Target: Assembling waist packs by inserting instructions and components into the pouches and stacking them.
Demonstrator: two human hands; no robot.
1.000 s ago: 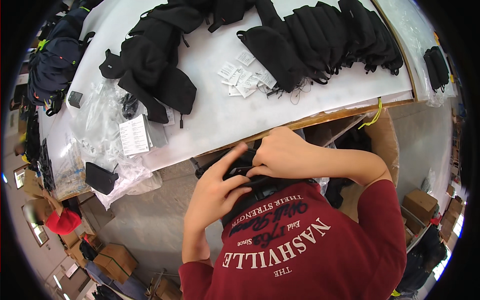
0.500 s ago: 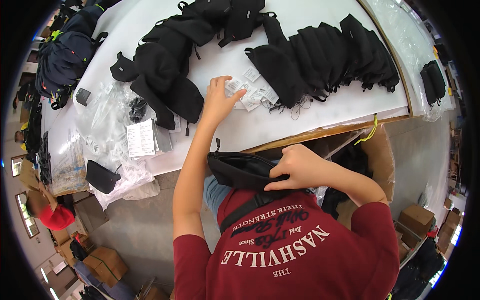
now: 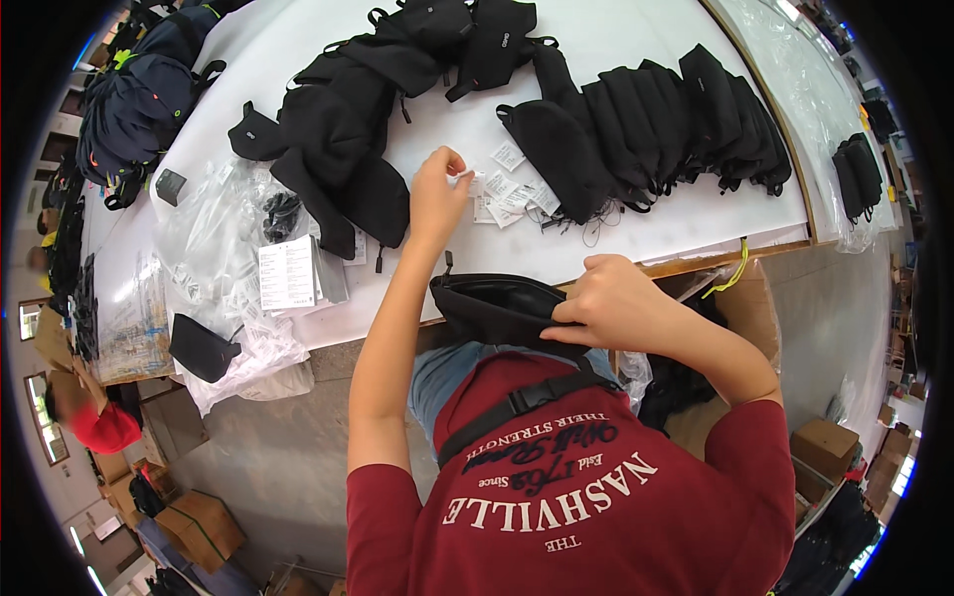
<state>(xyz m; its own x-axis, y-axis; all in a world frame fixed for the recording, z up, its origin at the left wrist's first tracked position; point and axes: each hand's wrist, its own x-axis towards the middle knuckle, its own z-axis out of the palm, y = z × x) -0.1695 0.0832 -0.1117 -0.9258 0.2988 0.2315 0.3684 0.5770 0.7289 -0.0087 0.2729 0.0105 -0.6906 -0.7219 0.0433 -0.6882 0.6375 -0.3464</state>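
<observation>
My left hand (image 3: 440, 194) is closed over the white table, its fingertips pinching a small white printed packet (image 3: 461, 176). Right beside it lie several more white printed packets (image 3: 510, 193) in a loose pile. My right hand (image 3: 614, 303) grips the rim of a black zippered pouch (image 3: 487, 316), with the thumb outside and fingers at the mouth. The pouch hangs unzipped in front of my waist, its zip pull sticking up at the left end. What lies inside it is too dark to see.
Black pouches (image 3: 343, 119) are heaped left of the packets, and a row of black pouches (image 3: 686, 119) stands at the right. Clear plastic bags (image 3: 214, 238) and a stack of white cards (image 3: 287, 273) lie at the left. The table's wooden edge (image 3: 715, 256) runs close by.
My left hand has closed its fingers on a white packet and drawn slightly away from the pile. My right hand has shifted the pouch a little up and right, toward the table.
</observation>
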